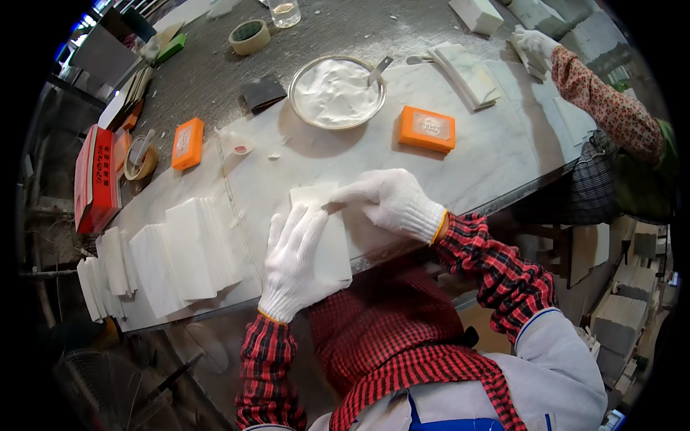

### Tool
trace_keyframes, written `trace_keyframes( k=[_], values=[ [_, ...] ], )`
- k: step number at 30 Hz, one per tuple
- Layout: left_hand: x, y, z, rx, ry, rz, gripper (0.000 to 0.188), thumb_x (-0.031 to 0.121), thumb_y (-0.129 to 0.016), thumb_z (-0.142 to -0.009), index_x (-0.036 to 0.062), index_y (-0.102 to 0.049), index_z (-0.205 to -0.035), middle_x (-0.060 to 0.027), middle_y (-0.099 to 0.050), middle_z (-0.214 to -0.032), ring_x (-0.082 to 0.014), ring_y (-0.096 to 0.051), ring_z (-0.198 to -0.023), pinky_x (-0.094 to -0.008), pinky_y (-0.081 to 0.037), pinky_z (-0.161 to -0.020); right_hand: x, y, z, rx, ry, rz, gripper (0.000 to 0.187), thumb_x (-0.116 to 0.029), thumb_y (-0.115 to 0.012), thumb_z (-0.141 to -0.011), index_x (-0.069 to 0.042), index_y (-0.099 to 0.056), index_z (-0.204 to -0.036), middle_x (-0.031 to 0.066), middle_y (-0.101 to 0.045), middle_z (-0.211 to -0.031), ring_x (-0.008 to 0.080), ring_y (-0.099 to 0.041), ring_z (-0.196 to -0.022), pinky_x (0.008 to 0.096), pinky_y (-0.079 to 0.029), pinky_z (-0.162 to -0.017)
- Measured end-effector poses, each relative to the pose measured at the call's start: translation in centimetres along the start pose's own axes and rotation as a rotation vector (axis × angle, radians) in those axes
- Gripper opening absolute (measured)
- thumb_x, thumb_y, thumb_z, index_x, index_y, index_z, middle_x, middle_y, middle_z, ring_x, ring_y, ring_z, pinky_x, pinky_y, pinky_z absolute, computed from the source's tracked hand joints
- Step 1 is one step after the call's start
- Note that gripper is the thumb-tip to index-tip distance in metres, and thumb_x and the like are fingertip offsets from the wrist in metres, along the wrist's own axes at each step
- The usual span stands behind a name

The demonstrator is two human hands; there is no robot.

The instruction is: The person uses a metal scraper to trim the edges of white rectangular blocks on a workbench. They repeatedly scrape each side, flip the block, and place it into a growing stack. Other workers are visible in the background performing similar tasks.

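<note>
A rectangular white stone tile [332, 244] lies on the marble-look slab in front of me. My left hand [293, 262], in a white knit glove, rests on the tile's left part with fingers stretched out. My right hand [392, 202], gloved the same way, is closed above the tile's right side. Its fingertips pinch a small, dark-edged thing [335, 207], too little of which shows to name. Beyond my hands stands a round metal bowl [294, 108] of white paste [334, 90], with a metal spatula [380, 70] leaning in it.
Stacked white tiles [190, 248] stand at the left. Orange boxes [427, 129] flank the bowl, and a red carton [98, 179] stands far left. A tape roll [249, 37] and a cup [285, 13] sit farther back. At right, a co-worker's gloved hand [535, 44] touches a pale slab.
</note>
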State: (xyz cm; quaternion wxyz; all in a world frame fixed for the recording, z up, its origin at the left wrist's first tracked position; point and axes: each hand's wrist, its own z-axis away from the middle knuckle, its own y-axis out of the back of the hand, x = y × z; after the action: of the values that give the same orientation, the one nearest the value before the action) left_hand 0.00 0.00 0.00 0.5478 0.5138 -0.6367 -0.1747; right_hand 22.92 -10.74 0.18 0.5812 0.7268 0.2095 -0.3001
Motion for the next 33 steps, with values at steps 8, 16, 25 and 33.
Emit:
trace_keyframes(
  k=[8, 16, 25, 33],
  values=[
    [0.0, -0.7, -0.9, 0.011, -0.02, -0.033, 0.09, 0.025, -0.092, -0.06, 0.0032, -0.058, -0.14, -0.0137, -0.065, -0.136, -0.0368, -0.057, -0.137, -0.0555, -0.04, -0.115, -1.2, 0.0, 1.3, 0.134, -0.021, 0.048, 0.031, -0.011, -0.068, -0.087, -0.027, -0.082, -0.109, 0.0057, -0.069, -0.083, 0.0297, -0.067, -0.075, 0.0407, -0.054, -0.066],
    [0.3, 0.1, -0.9, 0.026, -0.024, 0.001, 0.084, 0.022, -0.09, -0.06, 0.0029, -0.06, -0.136, -0.0136, -0.066, -0.134, -0.0361, -0.06, -0.132, -0.0536, -0.042, -0.111, -2.3, -1.3, 1.8, 0.181, -0.068, 0.101, 0.035, -0.008, -0.066, -0.085, -0.025, -0.08, -0.112, 0.0074, -0.069, -0.082, 0.0301, -0.068, -0.074, 0.0408, -0.054, -0.066],
    [0.6, 0.2, -1.9, 0.004, -0.068, 0.039, 0.085, 0.02, -0.09, -0.054, 0.0012, -0.061, -0.132, -0.0141, -0.067, -0.129, -0.0367, -0.06, -0.13, -0.052, -0.045, -0.108, -3.7, -1.8, 3.3, 0.308, -0.071, 0.061, 0.022, -0.014, -0.068, -0.09, -0.019, -0.079, -0.109, 0.0113, -0.069, -0.081, 0.033, -0.069, -0.073, 0.0417, -0.055, -0.065],
    [-0.4, -0.7, -0.4, -0.022, -0.108, -0.006, 0.111, 0.029, -0.097, -0.053, -0.0021, -0.05, -0.149, -0.0249, -0.058, -0.145, -0.0456, -0.052, -0.139, -0.0553, -0.043, -0.116, -3.2, -5.7, 3.8, 0.33, -0.06, 0.095, 0.028, -0.018, -0.062, -0.095, -0.022, -0.076, -0.118, 0.0108, -0.065, -0.081, 0.0335, -0.067, -0.076, 0.0449, -0.053, -0.066]
  ],
)
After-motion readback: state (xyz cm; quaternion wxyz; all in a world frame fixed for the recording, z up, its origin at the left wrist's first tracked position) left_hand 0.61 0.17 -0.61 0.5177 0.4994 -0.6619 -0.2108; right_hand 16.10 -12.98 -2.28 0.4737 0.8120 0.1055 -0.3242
